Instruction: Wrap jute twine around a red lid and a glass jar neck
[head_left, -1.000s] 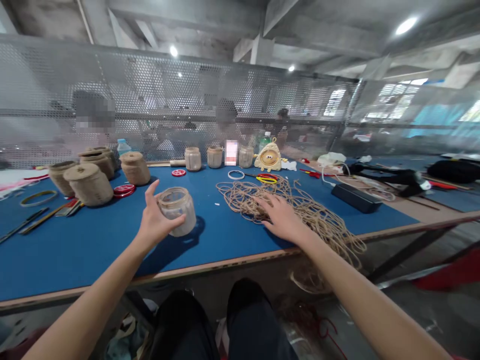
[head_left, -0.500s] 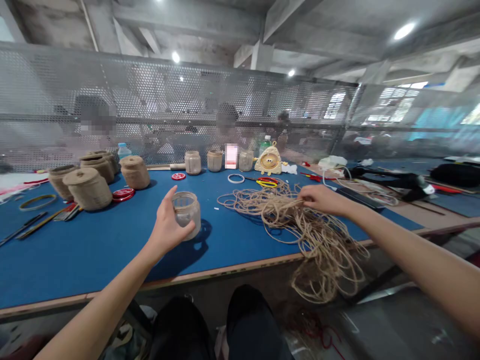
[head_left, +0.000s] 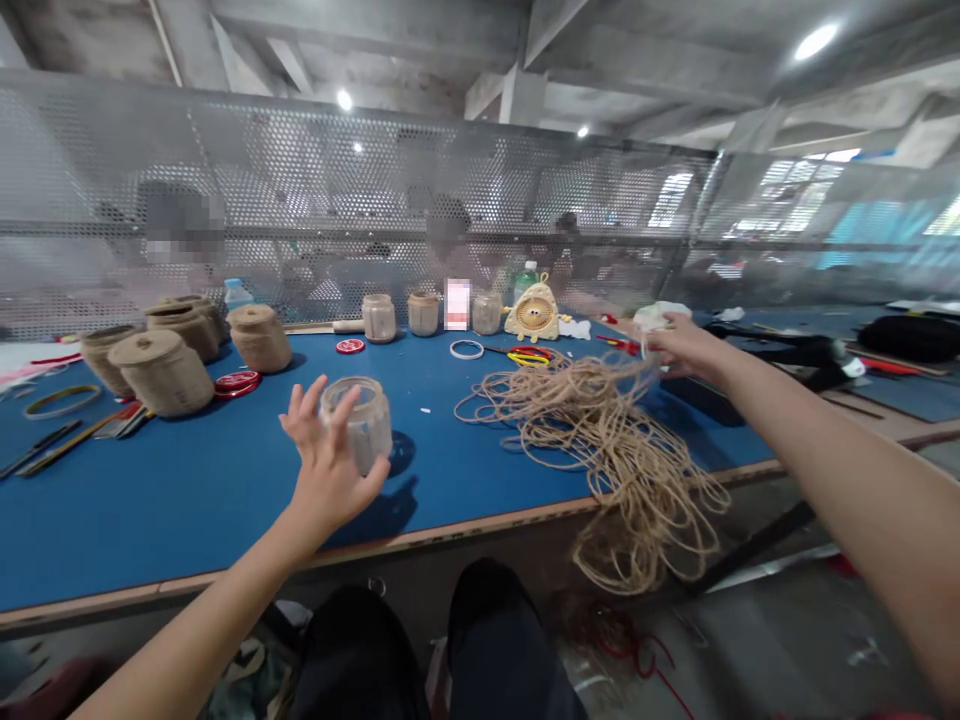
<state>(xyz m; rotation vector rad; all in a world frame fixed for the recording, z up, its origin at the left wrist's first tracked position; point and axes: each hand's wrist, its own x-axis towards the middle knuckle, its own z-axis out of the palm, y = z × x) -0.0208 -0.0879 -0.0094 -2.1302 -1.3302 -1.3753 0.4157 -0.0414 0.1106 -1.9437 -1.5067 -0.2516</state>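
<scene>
Two hands, one bench (head_left: 187, 490).
Your left hand (head_left: 326, 470) clasps a glass jar (head_left: 364, 420); your right hand (head_left: 682, 345) pinches twine (head_left: 600, 430) strands aloft.

The left hand (head_left: 326, 470) holds a clear jar (head_left: 358, 422) above the blue table (head_left: 150, 500), while the right hand (head_left: 686, 345) pinches jute twine (head_left: 600, 420).

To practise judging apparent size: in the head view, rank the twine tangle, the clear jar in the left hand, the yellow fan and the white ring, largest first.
1. twine tangle
2. clear jar, nearer the camera, so its lead over the yellow fan is unsure
3. yellow fan
4. white ring
</scene>
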